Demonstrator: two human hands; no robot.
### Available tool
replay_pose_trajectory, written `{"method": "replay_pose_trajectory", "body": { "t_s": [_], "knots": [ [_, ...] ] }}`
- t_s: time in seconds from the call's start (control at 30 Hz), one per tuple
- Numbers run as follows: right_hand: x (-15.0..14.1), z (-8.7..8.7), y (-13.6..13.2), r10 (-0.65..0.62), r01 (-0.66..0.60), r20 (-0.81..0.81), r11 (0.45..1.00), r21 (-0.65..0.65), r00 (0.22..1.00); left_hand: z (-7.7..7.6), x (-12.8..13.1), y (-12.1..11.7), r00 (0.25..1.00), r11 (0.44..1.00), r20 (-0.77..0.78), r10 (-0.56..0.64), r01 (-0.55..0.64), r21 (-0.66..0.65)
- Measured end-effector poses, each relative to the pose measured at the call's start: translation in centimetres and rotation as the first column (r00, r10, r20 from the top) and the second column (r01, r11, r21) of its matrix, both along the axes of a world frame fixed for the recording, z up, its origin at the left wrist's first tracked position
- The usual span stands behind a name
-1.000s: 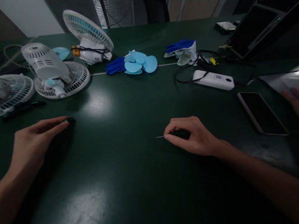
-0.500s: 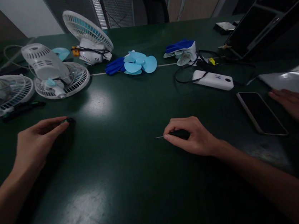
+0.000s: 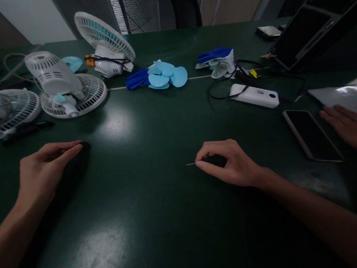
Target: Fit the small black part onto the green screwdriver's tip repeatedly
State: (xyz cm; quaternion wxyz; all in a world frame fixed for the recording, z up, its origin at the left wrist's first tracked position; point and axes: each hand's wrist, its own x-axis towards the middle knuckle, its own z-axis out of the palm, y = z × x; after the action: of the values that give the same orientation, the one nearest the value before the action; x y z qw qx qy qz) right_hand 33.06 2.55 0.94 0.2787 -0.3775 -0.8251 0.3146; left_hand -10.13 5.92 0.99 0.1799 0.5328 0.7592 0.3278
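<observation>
My right hand [image 3: 228, 162] rests on the dark green table, closed around the dark handle of a small screwdriver [image 3: 213, 160]. Its thin metal shaft sticks out to the left past my fingertips. On the left side, my left hand [image 3: 45, 166] pinches a small dark object [image 3: 85, 145] between thumb and fingers at the tabletop. Most of that object is hidden or too dark to name. Beyond my left hand, a dark tool-like item [image 3: 29, 129] lies in front of the white fans.
Face-down fan heads [image 3: 63, 82] line the left, with another fan [image 3: 105, 43] behind. Light blue fan blades [image 3: 167, 74], gloves [image 3: 217, 58], a white power strip [image 3: 254, 95] and a phone [image 3: 312, 136] lie about. Another person's hand [image 3: 355, 129] rests at the right edge.
My left hand has shifted very slightly, and its fingers cover a little more of the small dark object. My right hand and the screwdriver stay in place.
</observation>
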Motion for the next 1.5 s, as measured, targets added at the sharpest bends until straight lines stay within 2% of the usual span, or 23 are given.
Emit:
{"method": "replay_pose_trajectory", "body": {
  "t_s": [0.2,0.27,0.3,0.37,0.43,0.7,0.8,0.83,0.87,0.93,1.0,1.03,1.1,1.17,1.27,1.33,1.5],
  "knots": [
    [-0.1,0.1,0.0,0.009,-0.009,-0.005,1.0,-0.012,1.0,0.2,0.3,-0.5,0.985,0.994,-0.163,-0.058,0.072,0.082],
    [0.0,0.1,0.0,0.008,-0.008,-0.006,1.0,-0.015,1.0,0.3,0.5,-0.6,0.951,0.983,-0.291,-0.098,0.139,0.121],
    [0.0,0.1,0.0,0.009,-0.009,-0.01,1.0,-0.016,1.0,0.4,0.6,-0.7,0.913,0.973,-0.39,-0.122,0.187,0.134],
    [0.0,0.1,0.0,0.011,-0.011,-0.017,1.0,-0.015,1.0,0.5,0.7,-0.8,0.788,0.952,-0.595,-0.157,0.281,0.122],
    [0.1,0.1,-0.1,0.013,-0.013,-0.017,1.0,-0.017,1.0,0.4,0.8,-1.0,0.671,0.944,-0.723,-0.162,0.318,0.083],
    [0.0,0.2,0.0,0.01,-0.01,-0.002,1.0,-0.024,1.0,0.0,0.9,-1.6,0.354,0.906,-0.896,-0.268,0.41,-0.109],
    [-0.1,0.2,0.0,0.011,-0.011,-0.006,1.0,-0.025,1.0,0.0,0.8,-1.7,0.293,0.898,-0.913,-0.283,0.415,-0.145],
    [-0.1,0.2,0.0,0.012,-0.012,-0.005,1.0,-0.026,1.0,0.0,0.7,-1.6,0.308,0.896,-0.907,-0.287,0.421,-0.141],
    [-0.1,0.2,0.0,0.012,-0.012,-0.004,1.0,-0.024,1.0,0.0,0.5,-1.6,0.355,0.898,-0.891,-0.283,0.424,-0.117],
    [-0.1,0.1,0.0,0.009,-0.009,-0.001,1.0,-0.017,1.0,0.0,0.1,-1.4,0.544,0.916,-0.799,-0.258,0.399,-0.024],
    [-0.1,0.1,-0.1,0.007,-0.007,-0.003,1.0,-0.013,1.0,0.1,-0.4,-1.1,0.779,0.942,-0.579,-0.243,0.332,0.053],
    [-0.1,0.1,-0.1,0.006,-0.006,-0.005,1.0,-0.014,1.0,0.1,-0.6,-0.9,0.868,0.955,-0.437,-0.237,0.29,0.058],
    [0.0,0.1,-0.1,0.008,-0.008,-0.006,1.0,-0.019,1.0,0.3,-0.9,-0.6,0.964,0.98,-0.184,-0.191,0.197,0.015],
    [0.0,0.0,0.0,0.009,-0.009,-0.007,1.0,-0.02,1.0,0.3,-1.1,-0.3,0.996,0.996,-0.045,-0.08,0.078,-0.05],
    [0.0,0.0,0.0,0.012,-0.012,-0.005,1.0,-0.023,1.0,0.4,-1.3,0.2,0.997,0.992,0.062,0.056,-0.049,-0.121],
    [-0.1,0.1,0.0,0.014,-0.014,-0.001,1.0,-0.026,1.0,0.5,-1.4,0.5,0.99,0.988,0.118,0.082,-0.065,-0.142],
    [-0.1,0.1,0.0,0.008,-0.008,0.009,0.999,-0.032,1.0,0.8,-1.4,1.7,0.981,0.983,0.188,0.057,-0.023,-0.18]
  ]
}}
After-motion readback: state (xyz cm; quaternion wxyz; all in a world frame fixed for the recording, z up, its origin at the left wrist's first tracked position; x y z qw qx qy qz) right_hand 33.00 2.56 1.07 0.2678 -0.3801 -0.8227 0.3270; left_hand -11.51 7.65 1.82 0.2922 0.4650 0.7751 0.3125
